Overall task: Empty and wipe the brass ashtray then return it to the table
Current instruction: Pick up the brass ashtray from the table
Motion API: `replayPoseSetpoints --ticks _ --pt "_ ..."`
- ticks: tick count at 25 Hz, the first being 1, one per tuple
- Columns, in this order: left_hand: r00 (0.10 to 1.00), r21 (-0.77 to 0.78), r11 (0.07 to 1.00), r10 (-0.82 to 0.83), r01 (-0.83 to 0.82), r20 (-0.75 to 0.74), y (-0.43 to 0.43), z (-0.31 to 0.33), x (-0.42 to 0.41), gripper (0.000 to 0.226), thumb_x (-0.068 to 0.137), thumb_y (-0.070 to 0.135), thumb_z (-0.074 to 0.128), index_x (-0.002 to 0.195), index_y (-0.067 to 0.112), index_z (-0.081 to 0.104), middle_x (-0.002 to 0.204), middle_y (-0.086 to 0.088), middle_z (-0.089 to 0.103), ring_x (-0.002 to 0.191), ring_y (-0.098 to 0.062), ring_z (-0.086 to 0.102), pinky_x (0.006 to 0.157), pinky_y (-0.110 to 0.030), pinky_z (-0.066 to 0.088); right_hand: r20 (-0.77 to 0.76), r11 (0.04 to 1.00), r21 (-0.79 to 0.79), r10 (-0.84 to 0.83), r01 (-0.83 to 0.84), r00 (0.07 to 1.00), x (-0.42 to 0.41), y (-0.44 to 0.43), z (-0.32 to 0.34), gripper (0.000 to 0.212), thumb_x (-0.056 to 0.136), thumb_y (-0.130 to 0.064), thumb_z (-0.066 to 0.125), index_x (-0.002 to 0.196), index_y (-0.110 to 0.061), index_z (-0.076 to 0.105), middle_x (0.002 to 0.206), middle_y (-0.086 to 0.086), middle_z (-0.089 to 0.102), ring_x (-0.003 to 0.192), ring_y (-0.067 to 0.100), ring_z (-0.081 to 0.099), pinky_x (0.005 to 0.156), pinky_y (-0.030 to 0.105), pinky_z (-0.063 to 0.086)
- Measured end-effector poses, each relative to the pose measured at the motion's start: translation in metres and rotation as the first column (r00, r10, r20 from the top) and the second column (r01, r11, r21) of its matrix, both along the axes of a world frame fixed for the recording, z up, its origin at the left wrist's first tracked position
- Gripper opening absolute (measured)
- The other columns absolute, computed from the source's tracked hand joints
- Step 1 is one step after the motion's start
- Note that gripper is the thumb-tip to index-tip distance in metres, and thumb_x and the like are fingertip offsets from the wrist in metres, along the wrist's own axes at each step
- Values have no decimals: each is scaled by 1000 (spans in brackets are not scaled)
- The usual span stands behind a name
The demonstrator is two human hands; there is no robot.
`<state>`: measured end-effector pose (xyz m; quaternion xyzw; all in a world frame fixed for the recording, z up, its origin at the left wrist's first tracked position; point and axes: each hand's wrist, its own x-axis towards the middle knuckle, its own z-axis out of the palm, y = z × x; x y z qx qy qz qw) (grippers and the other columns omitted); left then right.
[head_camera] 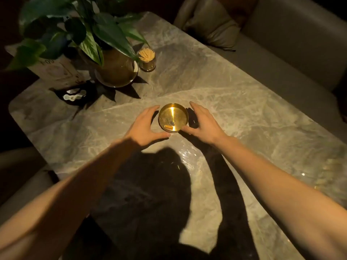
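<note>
A round brass ashtray point(173, 117) stands on the marble table point(234, 109) near its middle. Grey ash and one cigarette butt lie in its bowl. My left hand point(145, 124) curves around its left side, fingers apart, thumb tip near the front rim. My right hand point(203, 123) curves around its right side, fingers spread, thumb close to the front right rim. Whether either hand touches the metal I cannot tell; the ashtray rests on the table.
A potted plant in a brass pot point(116, 72) stands at the back left, with a toothpick holder point(147, 60) beside it and a card stand point(56, 72) further left. A cushion point(212, 29) lies on the bench seat point(281, 59) behind the table.
</note>
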<state>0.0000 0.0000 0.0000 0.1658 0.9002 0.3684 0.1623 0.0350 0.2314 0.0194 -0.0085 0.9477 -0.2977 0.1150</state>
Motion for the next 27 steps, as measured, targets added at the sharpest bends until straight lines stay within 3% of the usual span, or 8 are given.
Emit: replayPoseSetpoints --ticks 2,6,11,14,17,20,24,27 --pt "1000 26 999 -20 21 -12 7 -8 -3 107 60 51 87 147 18 34 143 -5 47 130 -18 46 110 -29 36 23 999 -22 30 -30 999 -4 -1 -5 97 77 -49 73 150 -10 22 152 13 36 139 29 35 110 34 29" --pt "999 10 999 37 -36 -23 18 -21 -6 105 60 40 90 146 10 37 137 -11 50 125 -22 50 102 -22 35 76 999 -51 20 -17 997 -5 -5 -15 99 73 -42 79 149 -8 25 145 15 45 131 30 43 107 34 34" --pt "998 47 997 56 -54 -23 19 -19 -8 97 58 36 92 141 11 46 129 -8 54 110 -7 47 95 -15 36 64 994 -100 -35 41 997 -4 -9 -21 95 71 -38 82 146 -8 32 137 13 50 125 27 48 103 32 37" --pt "997 102 992 73 -73 3 20 -13 -5 95 58 31 92 140 14 47 126 -3 53 112 -11 52 96 -18 44 33 988 -141 -59 63 998 -1 -7 -16 95 69 -36 84 145 -9 34 139 12 49 128 27 46 107 35 38" --pt "997 131 988 80 -80 4 24 3 1 94 60 28 92 140 16 46 127 0 51 110 -8 52 86 -1 38 -8 978 -189 -93 90 996 7 -4 -3 93 68 -34 84 145 -11 36 141 9 48 128 25 47 109 37 38" --pt "997 140 988 69 -64 -28 31 27 14 91 61 28 91 140 17 45 130 1 48 111 -7 48 84 6 34 -62 961 -245 -145 125 988 26 3 15 90 68 -34 85 143 -13 38 140 6 50 126 20 49 107 32 39" --pt "998 172 985 1 10 -61 58 59 43 92 59 30 92 138 21 46 132 3 47 114 -8 48 87 -2 36 -101 907 -343 -294 244 950 75 26 44 89 67 -35 85 142 -17 41 139 2 51 123 12 50 103 28 42" --pt "994 218 971 -85 98 -69 92 76 69 94 57 32 92 138 22 46 131 2 49 113 -9 50 91 -4 37 -94 840 -408 -429 358 899 124 51 63 86 68 -30 85 142 -19 42 140 -2 50 123 6 48 98 15 37"
